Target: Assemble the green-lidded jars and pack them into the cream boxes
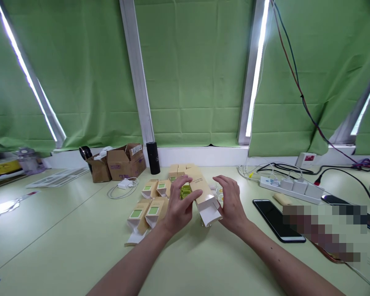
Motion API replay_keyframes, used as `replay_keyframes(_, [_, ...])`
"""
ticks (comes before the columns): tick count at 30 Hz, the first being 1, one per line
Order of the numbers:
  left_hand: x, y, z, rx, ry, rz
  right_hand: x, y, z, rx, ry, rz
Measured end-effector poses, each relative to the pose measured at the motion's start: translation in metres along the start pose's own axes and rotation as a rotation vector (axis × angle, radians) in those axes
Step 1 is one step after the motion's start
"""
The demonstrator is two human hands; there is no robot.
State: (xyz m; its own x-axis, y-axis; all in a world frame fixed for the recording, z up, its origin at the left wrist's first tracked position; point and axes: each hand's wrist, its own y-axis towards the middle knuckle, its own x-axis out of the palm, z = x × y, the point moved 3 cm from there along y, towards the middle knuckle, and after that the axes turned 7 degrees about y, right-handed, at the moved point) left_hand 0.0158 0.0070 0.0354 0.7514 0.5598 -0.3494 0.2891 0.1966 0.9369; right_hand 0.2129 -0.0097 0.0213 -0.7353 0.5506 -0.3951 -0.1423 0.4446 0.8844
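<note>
A tan cardboard box [201, 187] lies between my hands, its white end flap [210, 211] open towards me. My left hand [179, 205] is at the box's left side, fingers apart, with the thumb reaching to its edge. Through the gap between thumb and forefinger shows a bright green object [185, 190]. On the right side my right hand [232, 204] is curved and spread, its thumb partly hidden near the flap. Small clear items [218, 191] sit behind the box, partly covered by my fingers.
Several similar boxes [156, 210] with green squares stand to the left. Further left are a brown carton [126, 162], a black cylinder [153, 158] and a white charger [126, 183]. To the right lie a phone [277, 220], a power strip [291, 189] and cables.
</note>
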Motion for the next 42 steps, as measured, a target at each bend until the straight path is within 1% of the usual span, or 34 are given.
replay_keyframes(3, [-0.002, 0.001, 0.003, 0.122, 0.025, 0.077, 0.001, -0.001, 0.003, 0.02, -0.016, 0.011])
replay_keyframes(6, [-0.002, 0.002, 0.004, 0.171, 0.016, 0.108, 0.002, -0.002, 0.003, 0.028, -0.024, 0.006])
replay_keyframes(9, [-0.001, 0.001, 0.003, 0.165, 0.023, 0.101, 0.003, -0.002, 0.003, 0.029, -0.024, 0.006])
replay_keyframes(12, [0.002, -0.001, 0.0, 0.115, -0.006, 0.096, 0.002, -0.002, 0.004, 0.036, -0.017, 0.019])
replay_keyframes(14, [0.005, -0.003, -0.003, 0.048, -0.072, 0.081, 0.003, -0.003, 0.005, 0.047, -0.011, 0.024])
replay_keyframes(16, [0.009, -0.005, -0.007, -0.07, -0.166, 0.067, 0.003, -0.003, 0.006, 0.06, -0.007, 0.017])
replay_keyframes(18, [0.013, -0.007, -0.011, -0.235, -0.277, 0.065, 0.004, -0.004, 0.008, 0.078, -0.002, 0.007])
replay_keyframes(21, [0.018, -0.011, -0.017, -0.517, -0.481, 0.057, 0.004, -0.005, 0.008, 0.111, 0.015, 0.001])
replay_keyframes(23, [0.021, -0.012, -0.02, -0.656, -0.629, 0.028, 0.005, -0.005, 0.009, 0.131, 0.031, 0.0])
replay_keyframes(24, [0.021, -0.012, -0.021, -0.702, -0.7, 0.017, 0.005, -0.006, 0.009, 0.14, 0.039, 0.0])
replay_keyframes(28, [0.023, -0.009, -0.026, -0.823, -0.912, 0.007, 0.006, -0.006, 0.01, 0.175, 0.066, -0.004])
replay_keyframes(31, [0.026, -0.008, -0.03, -0.904, -0.971, 0.001, 0.007, -0.007, 0.01, 0.195, 0.083, -0.018])
replay_keyframes(37, [0.034, -0.014, -0.028, -1.044, -0.959, -0.069, 0.007, -0.006, 0.005, 0.207, 0.15, -0.045])
replay_keyframes(39, [0.036, -0.015, -0.026, -1.079, -0.926, -0.092, 0.007, -0.005, 0.001, 0.226, 0.216, -0.071])
replay_keyframes(42, [0.035, -0.014, -0.021, -1.092, -0.873, -0.139, 0.007, -0.004, -0.002, 0.262, 0.357, -0.116])
